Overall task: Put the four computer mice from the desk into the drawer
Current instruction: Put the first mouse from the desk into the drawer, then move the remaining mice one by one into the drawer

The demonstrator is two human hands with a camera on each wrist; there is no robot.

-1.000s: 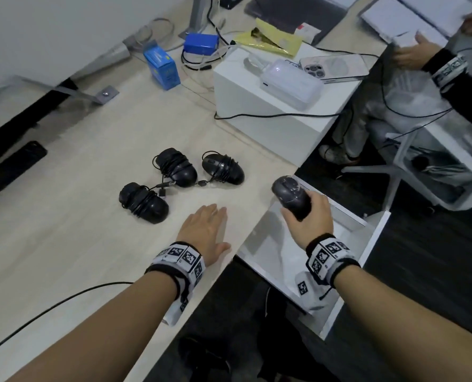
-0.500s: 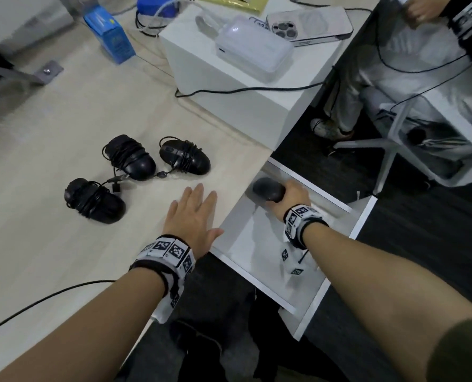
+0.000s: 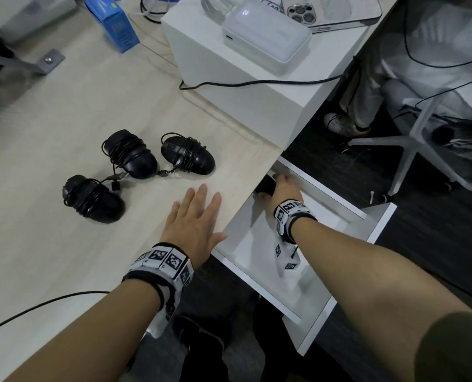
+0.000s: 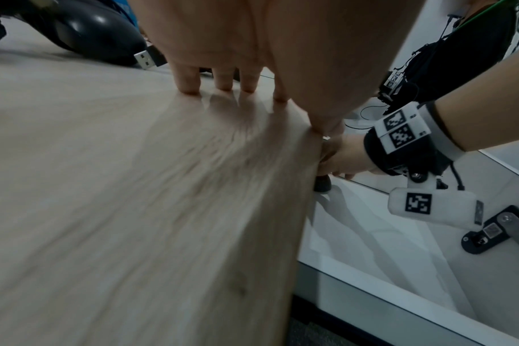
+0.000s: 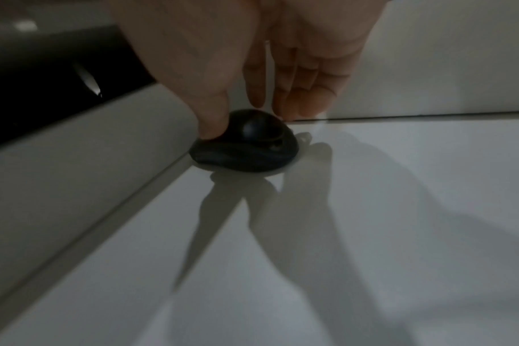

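Three black mice with cords wound round them lie on the pale wooden desk: one at the back [image 3: 131,154], one to its right [image 3: 188,154], one nearer left [image 3: 92,199]. My left hand [image 3: 196,213] lies flat on the desk near its edge, fingers straight, holding nothing; its fingertips [image 4: 231,86] press the wood. The white drawer [image 3: 256,271] stands pulled out below the desk edge. My right hand [image 3: 280,188] reaches into its far left corner and pinches the fourth black mouse [image 5: 246,145] between thumb and fingers. That mouse rests on the drawer floor.
A white box [image 3: 243,86] stands on the desk behind the mice with a white power bank [image 3: 265,42] and a phone [image 3: 331,12] on top. A blue carton [image 3: 116,26] sits at the back. A seated person and a chair base [image 3: 411,144] are at the right.
My right hand has carried the mouse from above the drawer down into its far left corner, onto the floor. My left hand has stayed flat on the desk.
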